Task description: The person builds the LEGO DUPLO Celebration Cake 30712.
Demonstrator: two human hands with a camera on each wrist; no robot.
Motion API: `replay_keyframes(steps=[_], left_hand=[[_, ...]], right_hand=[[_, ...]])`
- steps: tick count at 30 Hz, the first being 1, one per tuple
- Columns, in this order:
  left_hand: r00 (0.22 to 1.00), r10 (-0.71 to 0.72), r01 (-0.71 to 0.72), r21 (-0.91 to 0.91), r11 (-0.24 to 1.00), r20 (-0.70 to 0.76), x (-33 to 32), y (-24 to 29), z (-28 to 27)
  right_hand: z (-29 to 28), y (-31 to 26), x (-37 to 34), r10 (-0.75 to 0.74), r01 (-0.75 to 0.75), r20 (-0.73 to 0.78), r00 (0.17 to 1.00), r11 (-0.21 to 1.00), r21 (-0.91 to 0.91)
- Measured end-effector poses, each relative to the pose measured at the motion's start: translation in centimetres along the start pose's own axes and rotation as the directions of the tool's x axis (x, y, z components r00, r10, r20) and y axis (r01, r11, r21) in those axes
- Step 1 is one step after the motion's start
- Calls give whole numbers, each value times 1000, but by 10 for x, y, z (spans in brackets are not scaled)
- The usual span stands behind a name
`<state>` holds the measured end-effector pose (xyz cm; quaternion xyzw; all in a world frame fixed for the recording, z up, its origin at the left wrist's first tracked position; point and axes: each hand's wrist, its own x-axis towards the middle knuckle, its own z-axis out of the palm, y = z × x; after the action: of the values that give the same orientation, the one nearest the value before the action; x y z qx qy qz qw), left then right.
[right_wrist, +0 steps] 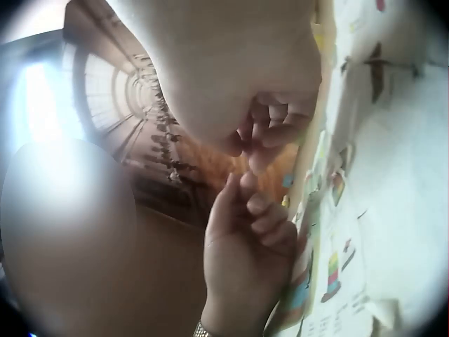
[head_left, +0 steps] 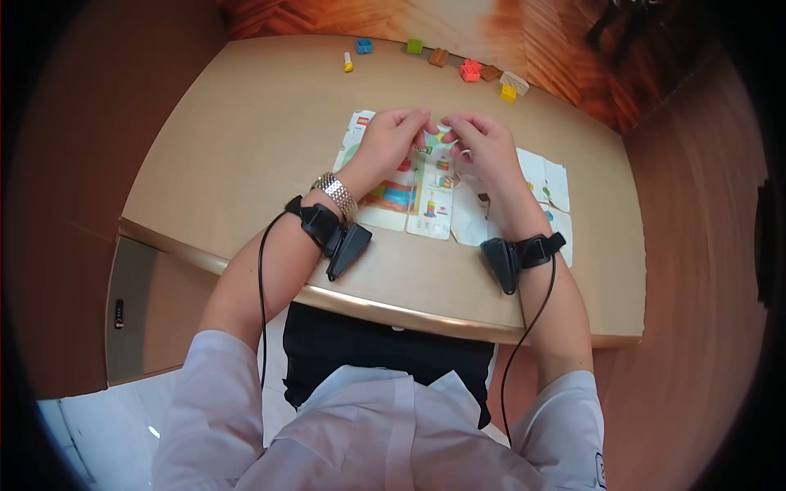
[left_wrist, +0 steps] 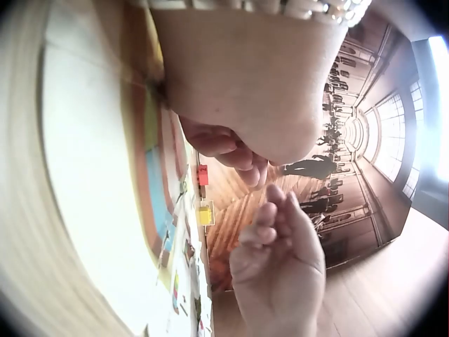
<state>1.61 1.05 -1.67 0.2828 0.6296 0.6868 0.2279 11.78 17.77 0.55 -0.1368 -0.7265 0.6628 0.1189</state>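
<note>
Both hands hover close over an unfolded, creased paper sheet (head_left: 431, 214) printed with coloured toy-brick pictures. My left hand (head_left: 391, 141), with a metal watch band (head_left: 334, 195) at its wrist, has its thumb and fingers loosely bent inward. Facing it, my right hand (head_left: 485, 147) has its fingers bent in a similar way. The fingertips of the two hands come close together above the sheet's upper part. Between them no object shows in the head view. In the right wrist view the left hand (right_wrist: 249, 256) appears palm-on, its fingers half curled.
Along the table's far edge lie a blue brick (head_left: 364, 47), a green brick (head_left: 415, 47), a brown brick (head_left: 439, 57), a red brick (head_left: 470, 70), a beige piece (head_left: 514, 82) and a yellow brick (head_left: 508, 94). A small white-and-yellow piece (head_left: 348, 62) stands near the blue one.
</note>
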Motion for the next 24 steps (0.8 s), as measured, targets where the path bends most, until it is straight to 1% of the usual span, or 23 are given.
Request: replay_keyframes(steps=[1,2,4,5,6,8,9,11,12,14,15,16,19,24], left_hand=[[1000,3,-2,-34,999,17,0,0,0],[999,-22,23,-33,999,33,0,0,0],[997,-71,70,10,997,40,-3,2,-1],[994,-95,92,49,995,53,-2,6,0],[993,-98,95,51,994,60,-1,6,2],[992,-91,81,110,991,88,-1,6,2],[991,-96,85,112,990,94,-1,5,3],[995,-43,21,224,974,95,-3,4,5],[994,-46,23,224,974,98,-3,4,5],[989,-98,70,236,969,108,-4,9,4],[989,-99,71,237,969,109,-4,7,3],[990,-84,51,259,965,117,-4,5,3],[988,-64,21,280,960,143,-5,2,2],[981,-26,-35,307,951,193,-3,1,1]], right_hand=[[0,8,7,56,-52,-56,997,996,70],[-1,18,11,61,-57,-50,997,996,76],[-1,34,7,-46,45,56,997,999,11],[0,34,4,-41,40,49,998,999,15],[1,32,1,-24,25,50,998,1000,-17],[3,28,-1,-1,3,47,999,999,-46],[2,29,0,-8,13,61,998,997,-76],[1,29,-1,-11,19,71,997,994,-106],[1,29,-2,-26,35,75,997,992,-122],[1,31,-2,-37,48,80,996,989,-138],[1,36,0,-68,79,73,995,983,-167],[1,38,0,-99,110,68,993,974,-196],[0,39,0,-109,123,73,991,967,-223],[-1,46,3,-140,155,85,986,965,-210]])
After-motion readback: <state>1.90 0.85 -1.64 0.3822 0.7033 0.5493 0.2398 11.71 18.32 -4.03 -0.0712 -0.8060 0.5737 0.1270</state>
